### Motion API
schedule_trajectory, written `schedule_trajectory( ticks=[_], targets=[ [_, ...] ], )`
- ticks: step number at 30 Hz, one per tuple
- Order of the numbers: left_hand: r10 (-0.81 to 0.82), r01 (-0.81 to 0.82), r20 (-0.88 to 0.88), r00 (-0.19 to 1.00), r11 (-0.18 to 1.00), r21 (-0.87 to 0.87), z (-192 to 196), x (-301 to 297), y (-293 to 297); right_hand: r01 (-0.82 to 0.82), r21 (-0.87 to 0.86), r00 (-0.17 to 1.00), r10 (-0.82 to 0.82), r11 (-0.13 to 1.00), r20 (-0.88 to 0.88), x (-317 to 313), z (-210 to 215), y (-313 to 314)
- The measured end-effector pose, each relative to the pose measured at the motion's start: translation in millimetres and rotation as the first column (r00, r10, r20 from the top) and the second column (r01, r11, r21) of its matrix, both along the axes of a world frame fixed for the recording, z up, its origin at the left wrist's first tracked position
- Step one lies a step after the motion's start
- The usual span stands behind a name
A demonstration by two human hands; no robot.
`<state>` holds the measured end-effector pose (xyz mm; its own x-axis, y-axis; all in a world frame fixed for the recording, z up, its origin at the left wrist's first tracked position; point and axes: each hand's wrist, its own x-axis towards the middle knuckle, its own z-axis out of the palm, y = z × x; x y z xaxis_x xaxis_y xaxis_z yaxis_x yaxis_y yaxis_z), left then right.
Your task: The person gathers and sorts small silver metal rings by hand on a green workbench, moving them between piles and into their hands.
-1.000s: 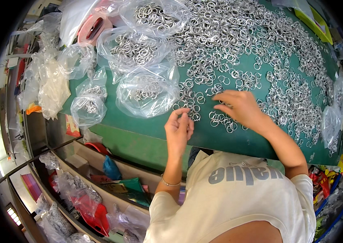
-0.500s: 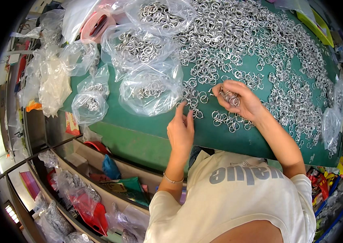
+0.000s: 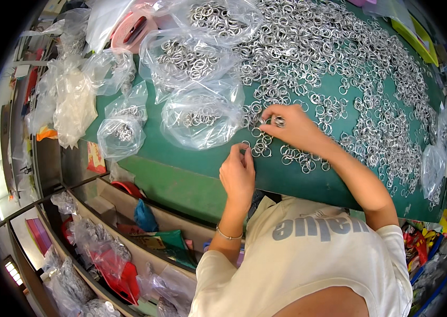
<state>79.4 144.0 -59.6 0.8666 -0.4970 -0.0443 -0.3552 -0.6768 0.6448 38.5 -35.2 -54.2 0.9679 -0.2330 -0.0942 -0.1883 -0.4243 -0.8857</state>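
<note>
Silvery metal split rings lie over the green table (image 3: 197, 161), thickly at the far side and in small clusters closer to me. My left hand (image 3: 237, 171) is at the near edge of a small ring cluster (image 3: 261, 143), its thumb and forefinger pinching a metal ring (image 3: 245, 144). Just beyond it, to the right, my right hand (image 3: 295, 128) is curled around several metal rings (image 3: 280, 122), which show between the fingers. Its fingertips are over the same cluster. Left of both hands rests an opened clear plastic bag (image 3: 202, 119) with rings inside.
More clear bags of rings (image 3: 189, 58) stand behind, and a smaller bag (image 3: 123, 132) lies left. A pink tape roll (image 3: 133, 33) is at the far left, a yellow-green tray (image 3: 416, 42) far right. Below the table's left side, open drawers (image 3: 120, 211) hold bags and packets.
My right hand has moved left and closer to my left hand, with rings still in it. The left fingers have closed on a ring. The view has shifted slightly.
</note>
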Motion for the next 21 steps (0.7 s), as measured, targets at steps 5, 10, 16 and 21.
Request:
schedule_trajectory(
  ticks=[5,10,16,21],
  targets=[
    [0.021,-0.073,-0.176,0.984,0.953,-0.295,-6.4,0.9,-1.8,0.043,0.957,0.999,-0.040,0.286,-0.033,-13.3,22.2,-25.3],
    [-0.400,-0.553,-0.768,0.500,0.534,-0.639,6.2,10.7,-0.7,0.102,0.493,0.987,-0.148,0.864,0.055,1.9,-7.7,-22.2],
    [-0.559,-0.756,-0.814,0.157,0.462,-0.463,5.3,10.1,6.6,-0.010,-0.668,0.990,0.102,0.744,0.098,13.5,-8.9,0.6],
    [-0.515,-0.665,-0.817,0.260,0.518,-0.538,-0.8,6.2,5.8,0.194,-0.175,0.943,-0.135,0.965,0.304,3.9,-12.5,-11.4]
  ],
)
